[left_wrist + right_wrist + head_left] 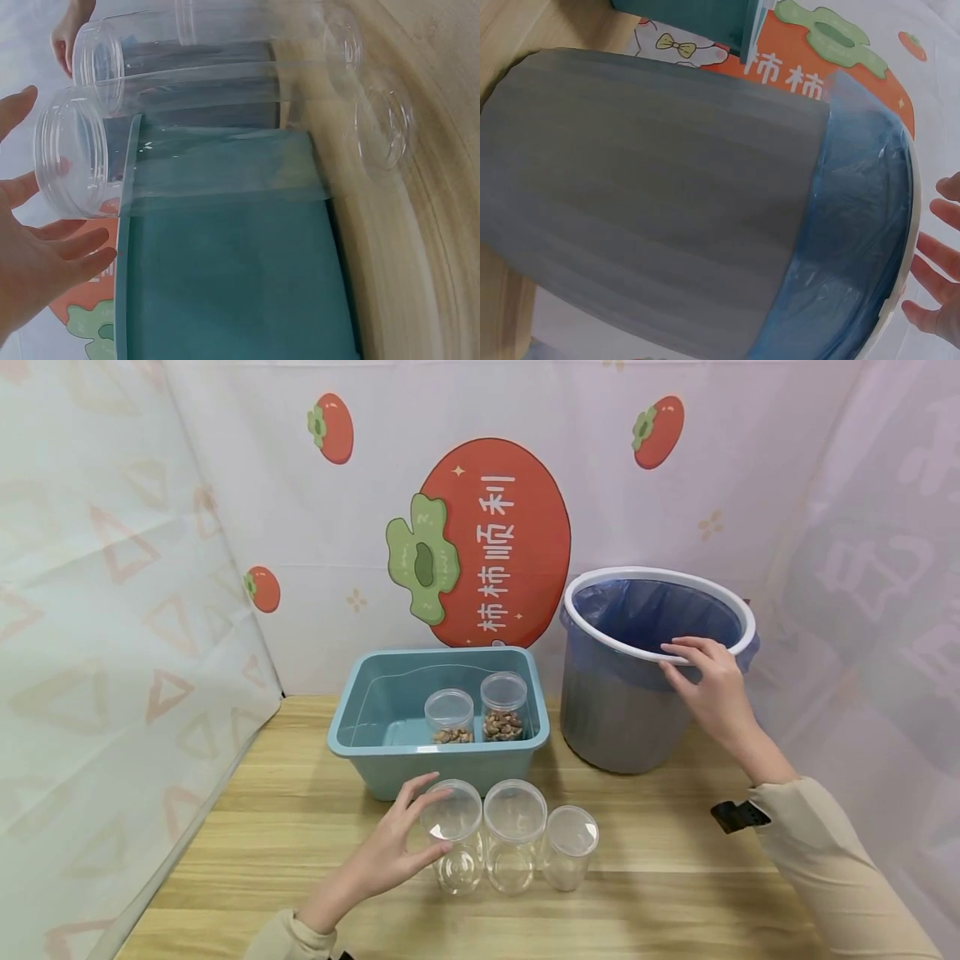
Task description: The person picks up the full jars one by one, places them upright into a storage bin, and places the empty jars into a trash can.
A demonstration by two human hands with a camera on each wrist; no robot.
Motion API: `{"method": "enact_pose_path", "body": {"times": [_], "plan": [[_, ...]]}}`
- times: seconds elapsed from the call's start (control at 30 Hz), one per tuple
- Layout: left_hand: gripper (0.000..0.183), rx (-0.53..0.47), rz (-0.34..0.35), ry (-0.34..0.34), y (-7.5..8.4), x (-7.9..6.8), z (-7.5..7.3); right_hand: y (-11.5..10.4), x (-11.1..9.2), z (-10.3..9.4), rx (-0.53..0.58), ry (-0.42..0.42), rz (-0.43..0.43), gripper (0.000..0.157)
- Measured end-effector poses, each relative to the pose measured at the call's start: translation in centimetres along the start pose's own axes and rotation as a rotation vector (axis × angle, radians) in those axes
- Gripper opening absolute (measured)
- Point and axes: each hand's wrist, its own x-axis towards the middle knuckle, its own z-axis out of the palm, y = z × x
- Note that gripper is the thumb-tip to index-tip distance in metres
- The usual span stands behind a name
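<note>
My left hand (397, 839) is beside the leftmost clear jar (459, 860), fingers spread around its lid; in the left wrist view a gap shows between fingers and the jar's lid (71, 154). Next to it stand a second clear jar (512, 864) and a shorter clear jar (568, 860), all with lids on and nothing visible inside. Over the near right rim of the grey trash bin (618, 718) hovers my right hand (708, 685), its fingers parted and holding nothing. A blue bag (855, 195) lines the bin under a white ring.
Behind the jars sits a teal basin (442, 768). Two lidded jars stand in it, a left one (450, 710) and a right one (504, 697), each partly filled with brown walnut-like pieces. A printed curtain (300, 510) closes off the back of the wooden table (247, 835).
</note>
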Motion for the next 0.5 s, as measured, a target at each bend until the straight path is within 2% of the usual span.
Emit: {"method": "enact_pose_path", "body": {"times": [0.27,0.5], "plan": [[0.057,0.012,0.010,0.041,-0.3,-0.1,0.8,0.5,-0.4,-0.1,-0.013,-0.001,0.021,0.024],[0.058,0.005,-0.025,0.048,-0.4,-0.1,1.2,1.0,-1.0,-0.1,-0.023,-0.020,0.060,0.021]]}}
